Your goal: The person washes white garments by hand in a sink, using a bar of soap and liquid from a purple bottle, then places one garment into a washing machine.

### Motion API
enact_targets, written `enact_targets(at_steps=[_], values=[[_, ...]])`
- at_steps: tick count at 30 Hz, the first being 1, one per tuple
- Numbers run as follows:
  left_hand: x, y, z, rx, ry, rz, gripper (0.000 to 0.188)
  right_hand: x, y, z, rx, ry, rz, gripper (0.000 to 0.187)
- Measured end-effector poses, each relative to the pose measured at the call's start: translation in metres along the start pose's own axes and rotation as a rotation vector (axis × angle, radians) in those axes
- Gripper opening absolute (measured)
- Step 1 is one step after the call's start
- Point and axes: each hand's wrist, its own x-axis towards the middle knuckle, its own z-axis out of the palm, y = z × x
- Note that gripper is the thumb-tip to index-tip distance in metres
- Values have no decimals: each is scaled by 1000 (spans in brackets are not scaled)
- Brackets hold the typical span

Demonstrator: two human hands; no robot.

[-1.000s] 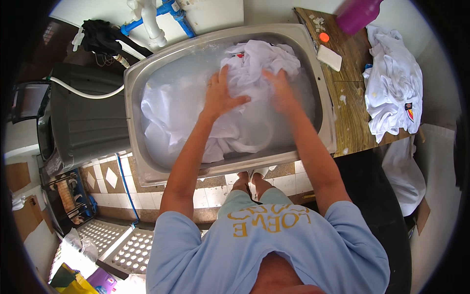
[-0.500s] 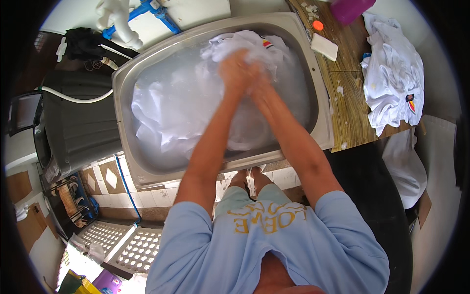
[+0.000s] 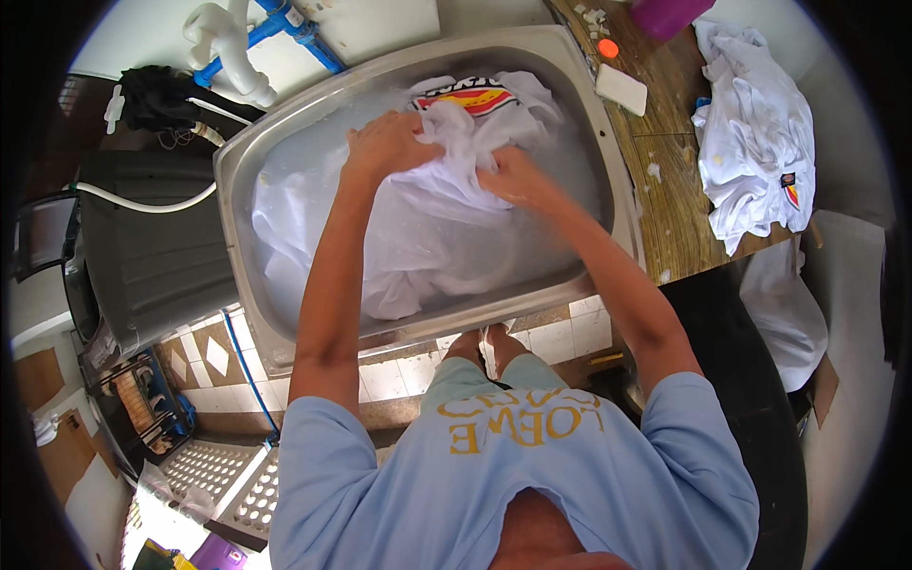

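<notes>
A white shirt [image 3: 456,180] with a black, red and yellow printed design lies soaked in the cloudy water of the metal sink [image 3: 234,237]. On the shirt's left side, my left hand [image 3: 388,145] has fabric between its thumb and curled fingers. My right hand [image 3: 515,179] is closed on a bunched fold farther right, its fingertips partly hidden by cloth. The two hands are apart, with rumpled fabric between them. More white cloth [image 3: 285,223] floats along the sink's left side; whether it belongs to the same shirt I cannot tell.
On the wooden counter [image 3: 679,209] at right are a white soap bar [image 3: 621,89], an orange cap [image 3: 608,47], a purple container [image 3: 665,14] and a white garment pile [image 3: 760,142]. A dark grey lidded appliance [image 3: 161,237] and a pale hose [image 3: 142,202] stand left. Pipes [image 3: 223,47] rise behind.
My hands were together, blurred, over the shirt; now they are spread apart, the left moved left and the right slightly right and down. More of the printed design shows.
</notes>
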Motion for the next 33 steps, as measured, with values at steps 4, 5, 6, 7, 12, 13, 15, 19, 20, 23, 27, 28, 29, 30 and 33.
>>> enact_targets(at_steps=[4, 5, 6, 7, 12, 13, 15, 19, 20, 23, 27, 28, 29, 30, 33], values=[[1, 4, 18, -117, 486, 278, 49, -22, -48, -51, -430, 159, -71, 40], [7, 3, 33, -98, 539, 332, 48, -18, -53, -53, -422, 286, -65, 41], [14, 7, 42, -82, 588, 406, 47, -5, -43, -51, -420, 435, -233, 41], [14, 19, 45, -23, 530, 401, 40, 12, -20, -50, -426, 602, -391, 41], [15, 9, 20, -134, -56, 370, 34, 16, -7, -28, -711, 178, -241, 35], [12, 7, 12, -162, -10, 370, 34, 7, -21, -36, -612, 34, -159, 35], [10, 4, 11, -135, 218, 461, 34, 5, -28, -45, -457, 28, -81, 36], [13, 3, 34, 12, 243, 507, 28, 35, -13, -53, -448, 477, -158, 38], [15, 5, 36, 30, 72, 442, 27, 41, -6, -53, -500, 566, -190, 39], [32, -14, 28, -82, -163, 362, 22, 44, -23, -59, -460, 297, 13, 36], [53, -6, 22, -145, 469, 355, 23, 62, 8, -61, -208, 585, -8, 38], [65, -7, 36, -112, 590, 323, 23, 72, 8, -53, -182, 617, -17, 36], [77, -8, 48, -83, 708, 297, 24, 79, 10, -49, -158, 655, -20, 35], [86, -10, 57, -72, 616, 267, 25, 86, 17, -50, -42, 675, -94, 30], [99, -22, 65, -214, 431, 171, 25, 89, 19, -56, 413, 639, -253, 23]])
